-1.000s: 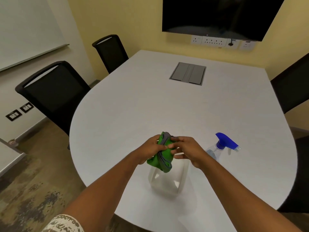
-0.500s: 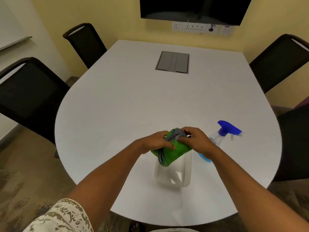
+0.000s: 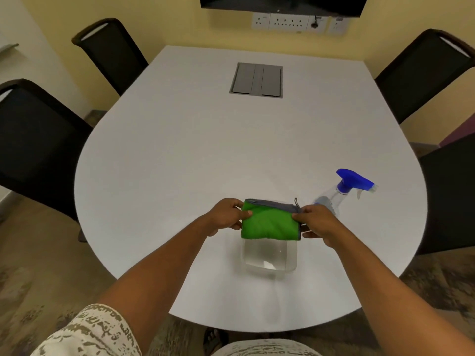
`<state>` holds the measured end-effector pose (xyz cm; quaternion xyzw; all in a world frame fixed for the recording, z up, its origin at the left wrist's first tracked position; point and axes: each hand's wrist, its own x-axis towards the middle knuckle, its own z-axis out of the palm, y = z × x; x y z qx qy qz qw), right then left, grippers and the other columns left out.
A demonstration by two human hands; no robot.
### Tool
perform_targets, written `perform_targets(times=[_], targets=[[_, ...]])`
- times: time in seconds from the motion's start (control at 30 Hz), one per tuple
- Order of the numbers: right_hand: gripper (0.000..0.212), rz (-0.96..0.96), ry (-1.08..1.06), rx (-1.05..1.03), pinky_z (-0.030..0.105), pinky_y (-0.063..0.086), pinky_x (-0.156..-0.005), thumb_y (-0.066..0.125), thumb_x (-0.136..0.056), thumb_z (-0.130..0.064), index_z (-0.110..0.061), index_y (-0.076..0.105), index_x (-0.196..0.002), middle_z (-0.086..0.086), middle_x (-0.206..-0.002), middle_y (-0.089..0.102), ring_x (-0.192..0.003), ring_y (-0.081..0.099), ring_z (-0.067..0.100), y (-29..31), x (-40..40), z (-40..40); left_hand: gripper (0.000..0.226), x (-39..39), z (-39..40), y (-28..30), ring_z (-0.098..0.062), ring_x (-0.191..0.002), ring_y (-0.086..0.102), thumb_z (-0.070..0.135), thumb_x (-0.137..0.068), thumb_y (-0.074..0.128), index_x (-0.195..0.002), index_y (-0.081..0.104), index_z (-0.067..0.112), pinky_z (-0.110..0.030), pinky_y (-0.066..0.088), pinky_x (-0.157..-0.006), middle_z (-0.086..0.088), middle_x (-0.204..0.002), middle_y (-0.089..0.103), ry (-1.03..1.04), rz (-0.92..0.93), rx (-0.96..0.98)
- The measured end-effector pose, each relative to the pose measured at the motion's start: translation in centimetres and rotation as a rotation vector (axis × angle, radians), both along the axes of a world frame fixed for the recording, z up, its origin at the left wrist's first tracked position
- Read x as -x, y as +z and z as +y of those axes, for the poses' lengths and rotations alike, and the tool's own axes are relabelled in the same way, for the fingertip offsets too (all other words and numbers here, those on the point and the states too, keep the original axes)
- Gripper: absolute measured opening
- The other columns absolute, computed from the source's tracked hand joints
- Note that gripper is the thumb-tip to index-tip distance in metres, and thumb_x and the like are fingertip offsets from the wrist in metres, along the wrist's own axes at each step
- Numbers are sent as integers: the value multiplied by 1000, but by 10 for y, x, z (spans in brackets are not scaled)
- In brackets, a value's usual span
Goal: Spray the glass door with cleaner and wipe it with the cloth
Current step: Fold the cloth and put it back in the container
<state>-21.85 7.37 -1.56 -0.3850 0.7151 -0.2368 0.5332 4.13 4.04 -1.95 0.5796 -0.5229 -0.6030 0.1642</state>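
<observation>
From the head view, the left hand (image 3: pixel 226 217) and right hand (image 3: pixel 317 222) each pinch a side of the green cloth (image 3: pixel 270 222) above a clear glass piece (image 3: pixel 270 258) on the white table (image 3: pixel 180 163), spray bottle (image 3: pixel 341 194) beside, no readable label.

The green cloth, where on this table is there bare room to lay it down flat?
Bare patches: the wide stretch of white table between the grey hatch and the hands, and the left side toward the black chairs. Crowded: the near edge, where the clear container sits under the green cloth, with the spray bottle to its right.
</observation>
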Motion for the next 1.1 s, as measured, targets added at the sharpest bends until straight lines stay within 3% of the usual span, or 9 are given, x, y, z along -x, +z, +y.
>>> perform_targets(times=[0.07,0.2,0.3,0.37,0.5,0.67,0.83,0.93,1.1], targets=[[16,136,66,-28,27,50,-58,65,-93,-17,-4,66,-102,13,-91,68,-74,65,20,-7,0,2,30,5,4,-5,-22,-72,67,20,-92,74,-115,68,2,-34,61,-78,-13,-92,69,-39,-79,22],[16,419,205,-5,34,49,-65,66,-89,-21,-6,68,-91,11,-78,64,-76,61,26,-15,-4,6,31,17,10,-15,-20,-67,66,25,-87,77,-108,71,3,-26,56,-65,-10,-88,69,-82,-272,72],[16,523,289,-16,38,56,-76,63,-86,-20,-6,70,-89,14,-84,72,-83,70,30,-16,-11,9,34,25,13,-21,-24,-95,66,37,-89,72,-108,73,9,-33,53,-82,-8,-105,70,-153,-445,158],[16,585,354,-25,37,57,-75,60,-85,-19,-7,70,-88,12,-80,73,-81,71,28,-16,-17,9,33,28,16,-24,-24,-106,65,40,-91,67,-109,73,13,-30,48,-85,-5,-112,70,-187,-513,214],[15,678,480,-51,37,59,-73,58,-83,-17,-9,69,-89,9,-80,73,-79,70,26,-22,-26,7,34,32,19,-31,-27,-106,65,41,-93,61,-114,69,15,-33,51,-86,-7,-111,72,-271,-619,276],[14,803,554,-23,30,47,-63,57,-87,-21,-13,64,-95,4,-83,62,-76,61,23,-36,-32,8,38,40,21,-41,-27,-111,62,41,-94,57,-121,66,16,-31,46,-79,-6,-115,69,-350,-780,358],[21,954,582,104,31,43,-63,60,-92,-22,-17,59,-112,6,-108,61,-83,60,22,-47,-41,12,32,56,26,-42,-28,-119,48,29,-93,55,-122,60,14,-33,38,-72,-7,-116,62,-425,-979,502],[34,962,550,207,30,52,-68,66,-92,-23,-18,57,-124,5,-116,60,-85,61,21,-48,-46,11,33,64,27,-44,-27,-116,53,18,-95,52,-126,62,17,-34,44,-77,-7,-118,62,-513,-944,555],[26,1002,729,111,35,48,-89,58,-96,-32,-21,67,-118,8,-117,60,-108,57,26,-55,-53,21,45,75,30,-42,-30,-117,61,24,-97,57,-142,56,25,-37,48,-95,-7,-129,65,-783,-714,336]])
